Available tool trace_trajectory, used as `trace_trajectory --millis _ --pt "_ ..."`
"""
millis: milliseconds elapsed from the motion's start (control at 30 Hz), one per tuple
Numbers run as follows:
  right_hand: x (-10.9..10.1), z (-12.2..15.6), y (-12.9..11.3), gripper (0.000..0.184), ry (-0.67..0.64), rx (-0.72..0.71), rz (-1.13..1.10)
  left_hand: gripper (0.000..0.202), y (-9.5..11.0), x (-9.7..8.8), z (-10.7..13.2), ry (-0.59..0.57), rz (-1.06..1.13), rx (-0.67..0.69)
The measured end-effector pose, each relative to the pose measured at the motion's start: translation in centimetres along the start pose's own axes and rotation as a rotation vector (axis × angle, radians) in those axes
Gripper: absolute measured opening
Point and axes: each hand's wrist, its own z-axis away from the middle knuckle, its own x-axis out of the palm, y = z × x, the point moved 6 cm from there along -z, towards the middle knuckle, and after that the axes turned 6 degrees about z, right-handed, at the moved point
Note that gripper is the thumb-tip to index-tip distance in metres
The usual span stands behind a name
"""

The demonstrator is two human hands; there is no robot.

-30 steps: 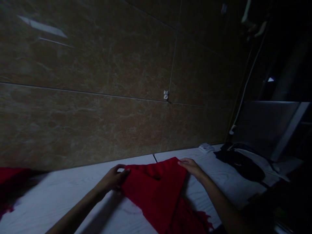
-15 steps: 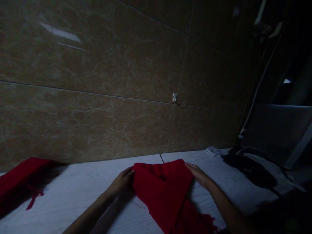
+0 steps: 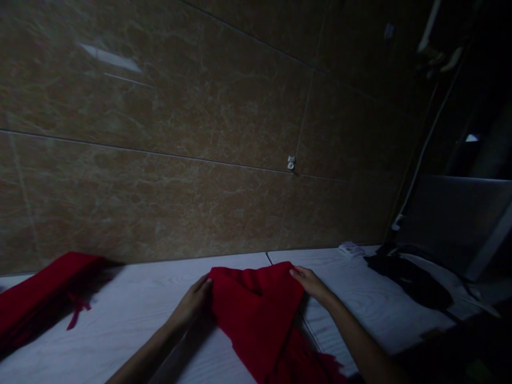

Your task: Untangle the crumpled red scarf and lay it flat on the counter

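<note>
A red scarf point(image 3: 260, 314) with a fringed end lies in front of me, its two sides folded across each other. My left hand point(image 3: 194, 298) pinches its upper left corner. At the upper right corner, my right hand point(image 3: 310, 281) grips the cloth between thumb and fingers. The scarf's lower part runs out of view at the bottom, with fringe showing near my right forearm. A second red cloth, folded and fringed point(image 3: 52, 290), rests at the far left, apart from my hands.
The pale wood-grain table point(image 3: 152, 298) meets a brown marbled tile wall point(image 3: 160, 202). On the right lie a black cloth-like item point(image 3: 412, 280) and a small white packet point(image 3: 351, 249). A grey panel point(image 3: 460, 224) stands at the right. A small white figure point(image 3: 291, 162) sticks to the wall.
Both hands and the held scarf have shifted slightly left in view. The view itself has turned a little, so the folded red cloth at left appears farther right. The grip is unchanged.
</note>
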Motion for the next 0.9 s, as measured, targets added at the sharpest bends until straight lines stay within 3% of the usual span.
trace_trajectory --millis 133,233,300,367,533,633,767,900 --pt "-4.8 -0.6 -0.7 0.054 0.181 0.045 0.226 0.072 -1.3 5.8 -1.8 -0.022 -0.114 0.061" --pt "-7.9 0.3 -2.6 0.051 0.331 0.060 0.402 0.068 -1.7 10.0 -2.6 -0.004 -0.251 0.074" --pt "-8.3 2.3 -3.9 0.053 0.372 0.026 0.483 0.074 -1.8 11.5 -2.6 -0.012 -0.309 0.046" --pt "-6.9 5.7 -4.8 0.056 0.362 -0.039 0.556 0.081 -1.7 11.5 -2.3 -0.032 -0.347 0.014" --pt "0.6 14.7 -4.8 0.066 0.299 -0.157 1.056 0.080 -0.2 7.6 -1.7 -0.058 -0.468 0.058" --pt "3.7 16.3 -4.3 0.070 0.269 -0.126 1.213 0.075 1.6 4.5 -1.1 -0.022 -0.523 0.133" --pt "4.1 15.1 -3.8 0.063 0.266 -0.075 1.300 0.070 4.0 -0.3 0.4 -0.040 -0.642 0.225" --pt "2.1 13.8 -2.7 0.059 0.327 -0.067 1.351 0.060 5.4 -8.0 2.2 0.029 -0.768 0.263"
